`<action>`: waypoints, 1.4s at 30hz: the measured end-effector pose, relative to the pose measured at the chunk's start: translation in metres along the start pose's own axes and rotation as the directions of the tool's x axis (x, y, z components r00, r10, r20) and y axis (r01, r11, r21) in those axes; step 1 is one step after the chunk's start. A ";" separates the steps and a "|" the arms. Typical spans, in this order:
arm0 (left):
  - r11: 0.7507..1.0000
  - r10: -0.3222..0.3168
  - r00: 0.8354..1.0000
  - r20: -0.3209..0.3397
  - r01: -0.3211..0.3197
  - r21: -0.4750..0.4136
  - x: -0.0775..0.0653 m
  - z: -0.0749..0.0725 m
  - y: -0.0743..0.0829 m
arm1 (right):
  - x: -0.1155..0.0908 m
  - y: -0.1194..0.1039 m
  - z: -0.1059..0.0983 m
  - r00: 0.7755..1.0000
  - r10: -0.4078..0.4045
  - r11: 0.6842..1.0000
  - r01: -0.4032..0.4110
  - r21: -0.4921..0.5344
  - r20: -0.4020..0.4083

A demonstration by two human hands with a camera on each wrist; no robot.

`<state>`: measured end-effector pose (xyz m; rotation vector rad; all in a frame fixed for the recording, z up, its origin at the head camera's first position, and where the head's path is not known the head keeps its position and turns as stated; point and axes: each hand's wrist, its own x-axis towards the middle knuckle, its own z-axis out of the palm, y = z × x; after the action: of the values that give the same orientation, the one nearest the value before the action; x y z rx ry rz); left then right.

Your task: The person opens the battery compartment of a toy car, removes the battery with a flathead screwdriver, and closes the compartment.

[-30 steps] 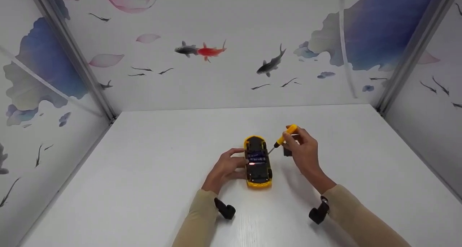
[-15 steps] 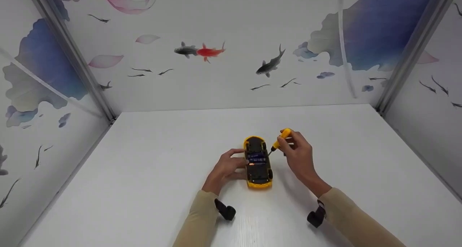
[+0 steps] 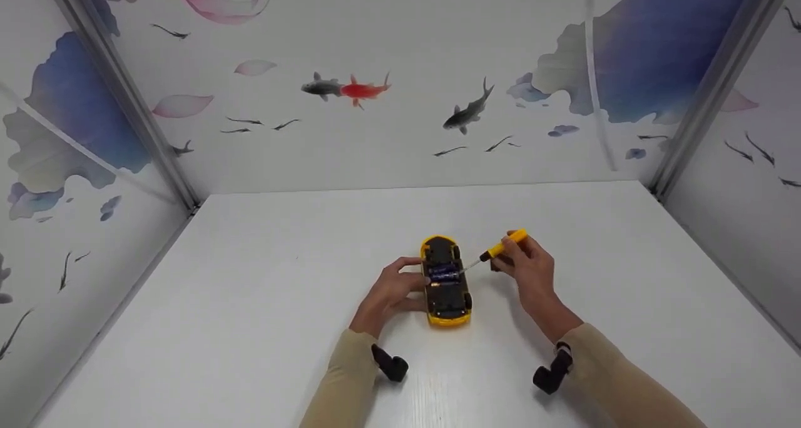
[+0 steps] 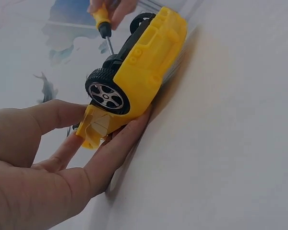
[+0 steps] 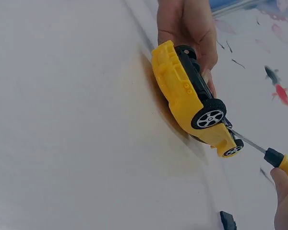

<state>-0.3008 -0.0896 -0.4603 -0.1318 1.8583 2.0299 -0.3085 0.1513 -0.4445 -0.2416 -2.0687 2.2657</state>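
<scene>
A yellow toy car (image 3: 448, 303) lies upside down on the white table, its black underside facing up. Blue batteries (image 3: 443, 276) show in the open compartment across its middle. My left hand (image 3: 393, 288) grips the car along its left side; in the left wrist view, thumb and fingers hold the yellow body (image 4: 143, 72) near a wheel (image 4: 105, 96). On the other side, my right hand (image 3: 533, 276) holds a yellow-handled screwdriver (image 3: 497, 249) by its handle. The shaft (image 5: 249, 141) slants down to the battery compartment. Whether its tip touches a battery, I cannot tell.
A small black piece (image 5: 227, 220) lies on the table to the car's right, mostly hidden by my right hand in the head view. White panels (image 3: 375, 152) with painted fish enclose the table (image 3: 250, 328) at the back and both sides.
The right hand first shifted left towards the car, then back right. Its screwdriver now lies at a flatter slant, with the tip reaching over the batteries. The left hand has stayed on the car.
</scene>
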 end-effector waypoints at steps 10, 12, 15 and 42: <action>1.000 -0.021 1.000 -0.015 0.021 -0.015 0.005 0.001 -0.001 | 0.006 0.000 -0.003 0.980 0.197 0.972 -0.194 0.134 -0.008; 1.000 -0.027 0.999 -0.019 0.027 -0.008 0.004 0.000 -0.001 | 0.005 -0.002 -0.002 0.988 0.152 0.985 -0.150 0.087 -0.008; 1.000 -0.016 1.000 -0.010 0.015 -0.012 0.003 -0.001 -0.001 | 0.002 -0.005 -0.001 0.999 0.045 0.999 -0.045 -0.008 -0.013; 1.000 -0.015 1.000 -0.009 0.014 -0.028 0.000 0.002 0.000 | -0.032 -0.007 0.018 0.896 -0.421 0.840 0.444 -0.312 0.140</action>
<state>-0.3005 -0.0880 -0.4600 -0.1623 1.8301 2.0494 -0.2803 0.1296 -0.4335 0.2718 -2.2505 1.6739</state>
